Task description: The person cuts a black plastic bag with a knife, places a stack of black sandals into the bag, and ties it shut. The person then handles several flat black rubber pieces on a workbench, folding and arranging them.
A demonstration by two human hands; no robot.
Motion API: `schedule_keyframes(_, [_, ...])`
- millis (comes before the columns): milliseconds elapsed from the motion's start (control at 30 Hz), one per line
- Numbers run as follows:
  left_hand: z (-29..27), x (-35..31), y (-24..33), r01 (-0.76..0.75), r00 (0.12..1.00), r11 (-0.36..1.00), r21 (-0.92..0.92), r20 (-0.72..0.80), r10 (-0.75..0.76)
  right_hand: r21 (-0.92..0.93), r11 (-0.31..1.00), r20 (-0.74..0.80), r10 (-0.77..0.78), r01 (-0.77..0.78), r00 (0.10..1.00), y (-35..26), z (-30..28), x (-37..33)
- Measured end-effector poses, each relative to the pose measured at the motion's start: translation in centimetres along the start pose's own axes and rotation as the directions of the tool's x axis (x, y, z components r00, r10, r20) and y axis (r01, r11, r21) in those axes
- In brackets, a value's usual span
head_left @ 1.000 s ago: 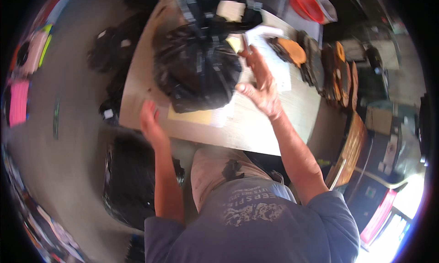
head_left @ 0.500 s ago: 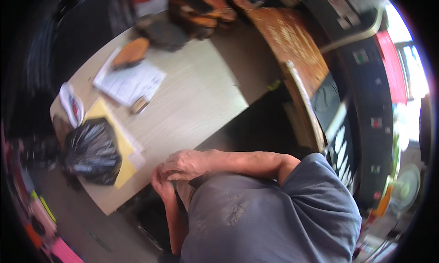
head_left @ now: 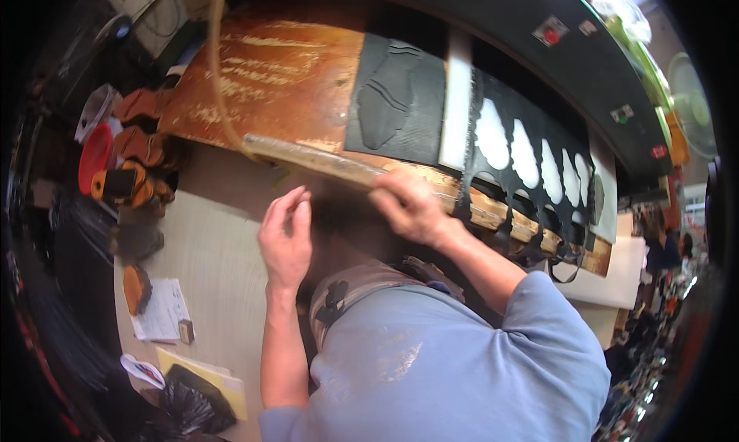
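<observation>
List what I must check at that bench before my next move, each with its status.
1. Left hand empty: ok.
2. Right hand firmly gripping the long bar: cannot tell; it is at the bar's end, blurred.
3. Dark grey sheet lying flat: ok.
4. Black cut-out sheet clear of the bench's front edge: not ok; strands hang over.
5. Black bag off the bench: ok, on the pale table.

The right fingers point(head_left: 391, 193) are touching a wooden strip point(head_left: 315, 160), while the left fingers point(head_left: 282, 211) are hovering, loosely curled. Beyond the right fingers, a dark sheet point(head_left: 389, 96) is lying on a brown board point(head_left: 269, 84), and to their right a black sheet with cut-outs point(head_left: 506, 96) is drooping. Left of the left fingers, the pale table point(head_left: 219, 238) is carrying a white paper point(head_left: 165, 311) and a black bag point(head_left: 196, 403).
</observation>
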State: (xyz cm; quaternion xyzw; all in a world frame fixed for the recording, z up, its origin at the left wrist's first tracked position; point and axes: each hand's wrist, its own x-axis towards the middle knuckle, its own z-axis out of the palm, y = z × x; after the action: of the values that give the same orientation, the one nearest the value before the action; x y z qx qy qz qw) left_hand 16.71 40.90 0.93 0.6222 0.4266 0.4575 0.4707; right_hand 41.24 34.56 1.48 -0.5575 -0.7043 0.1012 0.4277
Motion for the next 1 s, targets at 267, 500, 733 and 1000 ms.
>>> schedule_keyframes(267, [11.3, 7.0, -1.5, -0.346, 0.912, 0.921, 0.177, 0.295, 0.286, -0.514, 0.577, -0.469, 0.43, -0.635, 0.771, 10.4, -12.6, -8.6])
schedule_keyframes(500, [13.3, 6.0, -4.0, -0.605, 0.793, 0.716, 0.347, 0.343, 0.503, -0.713, 0.46, -0.408, 0.342, -0.529, 0.847, 11.8, -10.2, -10.8])
schedule_keyframes(733, [13.0, 5.9, -3.6, -0.634, 0.764, 0.707, 0.313, 0.393, 0.511, -0.716, 0.438, -0.377, 0.411, -0.543, 0.83, 9.4, -9.1, -10.6])
schedule_keyframes(1000, [14.5, 5.9, -2.7, -0.37, 0.915, 0.855, 0.363, 0.3, 0.268, -0.349, 0.848, -0.373, 0.265, -0.4, 0.889, 8.6, -18.3, -14.0])
